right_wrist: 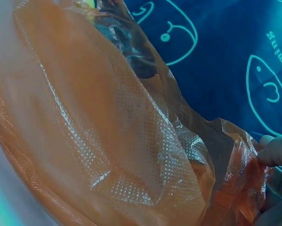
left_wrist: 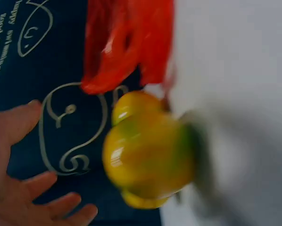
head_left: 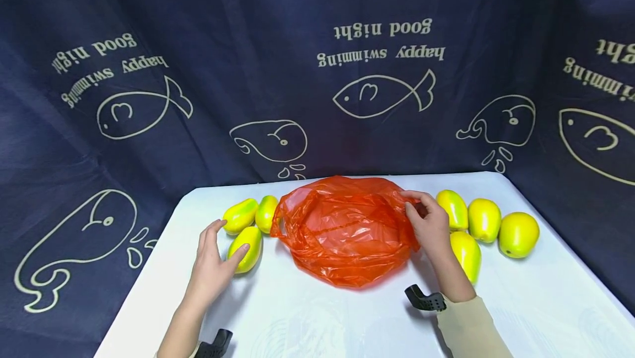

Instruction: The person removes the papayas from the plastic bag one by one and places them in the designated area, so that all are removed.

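A red plastic bag (head_left: 347, 231) lies spread with its mouth open on the table. My right hand (head_left: 432, 228) pinches the bag's right edge between thumb and fingers; in the right wrist view the fingertips (right_wrist: 268, 153) grip the thin film. To the left, my left hand (head_left: 210, 264) is held with spread fingers around the nearest yellow-green mango (head_left: 248, 250). In the left wrist view a gap shows between these fingers and the mango (left_wrist: 148, 155). Just behind it are a second mango (head_left: 240, 215) and a third mango (head_left: 266, 213) beside the bag.
Several more mangoes (head_left: 484, 219) are grouped right of the bag, one of them close to my right forearm. The white table (head_left: 297, 325) ends at a dark blue cloth (head_left: 317, 143) printed with fish and whales. Black wrist mounts (head_left: 425, 298) stick out from my wrists.
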The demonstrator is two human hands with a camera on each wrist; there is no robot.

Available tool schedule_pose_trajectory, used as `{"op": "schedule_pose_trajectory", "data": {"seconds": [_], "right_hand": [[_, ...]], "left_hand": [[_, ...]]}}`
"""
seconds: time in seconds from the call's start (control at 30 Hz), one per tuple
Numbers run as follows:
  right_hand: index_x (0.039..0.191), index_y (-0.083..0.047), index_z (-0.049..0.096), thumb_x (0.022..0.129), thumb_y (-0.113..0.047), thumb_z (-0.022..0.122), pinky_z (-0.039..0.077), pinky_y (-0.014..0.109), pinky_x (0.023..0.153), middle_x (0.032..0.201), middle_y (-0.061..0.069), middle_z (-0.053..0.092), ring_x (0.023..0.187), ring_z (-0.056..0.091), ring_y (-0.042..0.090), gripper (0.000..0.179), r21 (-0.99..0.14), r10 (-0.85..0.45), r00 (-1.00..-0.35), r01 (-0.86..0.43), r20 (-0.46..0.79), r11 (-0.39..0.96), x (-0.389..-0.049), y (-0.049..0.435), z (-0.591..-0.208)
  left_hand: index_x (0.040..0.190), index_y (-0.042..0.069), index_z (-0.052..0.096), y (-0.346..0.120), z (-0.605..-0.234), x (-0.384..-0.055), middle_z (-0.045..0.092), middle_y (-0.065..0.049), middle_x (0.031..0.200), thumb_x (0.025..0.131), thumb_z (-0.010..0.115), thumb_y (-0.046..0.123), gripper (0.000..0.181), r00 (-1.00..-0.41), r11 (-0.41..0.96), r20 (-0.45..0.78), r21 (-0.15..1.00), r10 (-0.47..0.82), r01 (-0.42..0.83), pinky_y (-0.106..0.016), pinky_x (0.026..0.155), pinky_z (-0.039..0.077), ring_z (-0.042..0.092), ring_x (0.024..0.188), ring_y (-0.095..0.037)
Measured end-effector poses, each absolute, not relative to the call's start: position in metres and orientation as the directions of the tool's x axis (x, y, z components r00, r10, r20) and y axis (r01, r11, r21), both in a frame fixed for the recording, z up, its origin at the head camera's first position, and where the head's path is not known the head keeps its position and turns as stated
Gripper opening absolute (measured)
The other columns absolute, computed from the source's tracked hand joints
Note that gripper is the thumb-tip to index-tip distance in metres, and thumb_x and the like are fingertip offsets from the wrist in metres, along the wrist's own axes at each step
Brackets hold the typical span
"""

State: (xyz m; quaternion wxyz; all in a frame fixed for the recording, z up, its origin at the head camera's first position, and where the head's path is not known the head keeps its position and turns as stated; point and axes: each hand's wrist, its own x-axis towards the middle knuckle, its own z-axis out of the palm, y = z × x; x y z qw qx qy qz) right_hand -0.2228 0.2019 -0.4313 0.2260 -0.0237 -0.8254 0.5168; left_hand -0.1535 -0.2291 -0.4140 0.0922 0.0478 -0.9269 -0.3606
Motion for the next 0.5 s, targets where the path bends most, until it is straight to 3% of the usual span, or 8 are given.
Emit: {"op": "schedule_pose_trajectory", "data": {"seconds": [0.27, 0.5], "right_hand": [[0.120, -0.016, 0.070, 0.098, -0.014, 0.060, 0.047, 0.008, 0.068, 0.113, 0.005, 0.069, 0.084, 0.053, 0.014, 0.024, -0.871, 0.274, -0.905, -0.173, 0.325, 0.460, -0.222, 0.202, -0.431], [0.122, -0.017, 0.069, 0.099, -0.016, 0.059, 0.047, 0.007, 0.070, 0.117, 0.005, 0.067, 0.087, 0.052, 0.016, 0.025, -0.880, 0.275, -0.917, -0.142, 0.290, 0.453, -0.221, 0.203, -0.429]], "left_hand": [[0.152, 0.010, 0.034, -0.219, -0.383, -0.169, 0.021, -0.017, 0.164, 0.092, 0.070, 0.029, 0.073, -0.971, 0.803, 0.237, 0.586, -0.040, 0.110, -0.069, 0.116, 0.024, 0.026, 0.149, -0.043], [0.152, 0.018, 0.041, -0.201, -0.368, -0.190, 0.026, -0.008, 0.165, 0.090, 0.071, 0.029, 0.069, -0.928, 0.835, 0.373, 0.513, -0.010, 0.197, -0.069, 0.118, 0.020, 0.027, 0.149, -0.039]]}}
